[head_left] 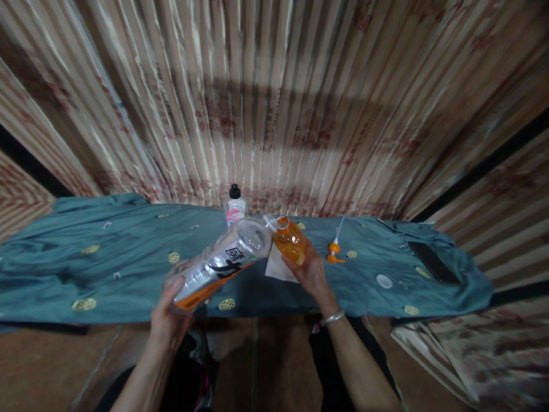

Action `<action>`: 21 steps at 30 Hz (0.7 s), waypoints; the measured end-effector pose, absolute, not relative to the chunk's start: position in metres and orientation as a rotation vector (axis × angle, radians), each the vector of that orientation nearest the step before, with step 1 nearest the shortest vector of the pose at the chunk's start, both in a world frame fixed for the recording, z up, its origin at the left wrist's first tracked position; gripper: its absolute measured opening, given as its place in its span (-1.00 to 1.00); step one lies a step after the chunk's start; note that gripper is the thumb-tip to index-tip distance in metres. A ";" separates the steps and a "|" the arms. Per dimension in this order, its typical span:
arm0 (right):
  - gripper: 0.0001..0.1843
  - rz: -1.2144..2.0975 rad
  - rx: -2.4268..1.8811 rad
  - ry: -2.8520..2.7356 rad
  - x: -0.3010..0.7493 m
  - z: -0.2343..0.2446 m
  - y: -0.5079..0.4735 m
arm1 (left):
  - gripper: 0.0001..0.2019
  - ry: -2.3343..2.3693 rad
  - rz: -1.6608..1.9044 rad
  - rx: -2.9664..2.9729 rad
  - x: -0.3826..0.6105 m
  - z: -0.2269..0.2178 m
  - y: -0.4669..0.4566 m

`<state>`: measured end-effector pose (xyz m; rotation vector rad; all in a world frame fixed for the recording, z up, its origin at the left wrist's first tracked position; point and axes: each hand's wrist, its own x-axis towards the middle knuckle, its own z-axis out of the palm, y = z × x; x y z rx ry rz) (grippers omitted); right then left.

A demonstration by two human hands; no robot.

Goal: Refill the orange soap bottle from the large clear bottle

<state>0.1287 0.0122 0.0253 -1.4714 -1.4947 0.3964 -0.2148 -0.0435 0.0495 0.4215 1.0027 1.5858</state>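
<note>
My left hand (171,297) is wrapped round the lower part of a large clear plastic bottle (223,266) with a silver and orange label. This bottle is tilted, its neck up against the mouth of a smaller orange bottle (289,240). Around the orange bottle my right hand (311,269) is closed, holding it leaning to the left. Some liquid seems to lie inside the orange bottle. Beneath the two bottles a white paper (278,269) rests on the cloth. An orange pump head (334,250) with a thin tube lies to the right of my right hand.
A teal patterned cloth (137,252) covers the narrow table. Behind the large bottle stands a clear bottle with a black cap (235,203). On the right are a round white lid (384,281) and a dark phone-like slab (433,262). A pleated curtain (274,114) hangs behind.
</note>
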 end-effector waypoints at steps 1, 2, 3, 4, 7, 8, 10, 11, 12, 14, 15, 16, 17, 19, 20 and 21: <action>-0.23 0.389 -1.481 -1.484 0.128 0.025 0.013 | -0.43 1.003 1.586 0.425 -0.213 0.050 -0.043; -0.23 0.384 -1.486 -1.476 0.127 0.025 0.014 | -0.45 1.002 1.586 0.428 -0.212 0.050 -0.043; -0.23 0.382 -1.485 -1.473 0.126 0.025 0.014 | -0.45 1.002 1.584 0.431 -0.210 0.050 -0.043; -0.24 0.382 -1.480 -1.471 0.126 0.024 0.015 | -0.45 1.001 1.582 0.434 -0.209 0.050 -0.043; -0.27 0.384 -1.453 -1.457 0.125 0.022 0.015 | -0.39 0.998 1.572 0.441 -0.208 0.050 -0.045; -0.26 0.385 -1.447 -1.451 0.125 0.022 0.015 | -0.36 0.997 1.566 0.442 -0.209 0.050 -0.045; -0.26 0.392 -1.441 -1.443 0.125 0.022 0.015 | -0.28 1.002 1.543 0.433 -0.211 0.051 -0.047; -0.25 0.397 -1.438 -1.442 0.125 0.022 0.015 | -0.22 1.009 1.530 0.425 -0.212 0.052 -0.049; -0.25 0.402 -1.435 -1.442 0.125 0.023 0.015 | -0.16 1.019 1.518 0.420 -0.212 0.054 -0.050; -0.25 0.408 -1.427 -1.445 0.125 0.025 0.014 | -0.07 1.047 1.499 0.435 -0.211 0.057 -0.055; -0.26 0.407 -1.424 -1.447 0.125 0.026 0.014 | -0.04 1.062 1.501 0.457 -0.209 0.059 -0.057; -0.26 0.402 -1.423 -1.450 0.125 0.026 0.014 | -0.03 1.077 1.509 0.484 -0.207 0.061 -0.059; -0.26 0.395 -1.424 -1.456 0.125 0.026 0.015 | -0.03 1.092 1.520 0.509 -0.204 0.063 -0.062; -0.24 0.375 -1.431 -1.471 0.126 0.025 0.017 | -0.03 1.128 1.536 0.534 -0.199 0.068 -0.066; -0.22 0.363 -1.434 -1.481 0.127 0.024 0.018 | -0.01 1.149 1.537 0.535 -0.196 0.070 -0.067; -0.20 0.350 -1.437 -1.491 0.128 0.022 0.019 | 0.00 1.171 1.531 0.535 -0.195 0.072 -0.068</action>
